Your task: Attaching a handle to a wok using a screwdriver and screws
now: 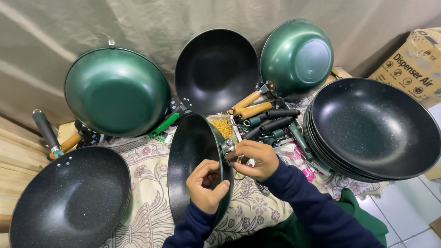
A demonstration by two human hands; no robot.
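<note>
While left hand (206, 186) grips wok (190, 160), right hand (255, 158) pinches bracket (227, 147).

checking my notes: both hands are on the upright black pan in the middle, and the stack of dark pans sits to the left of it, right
Not quite. The head view shows both hands, left hand and right hand, on the upright black pan, but the stack of dark pans sits to its right, not its left.
</note>
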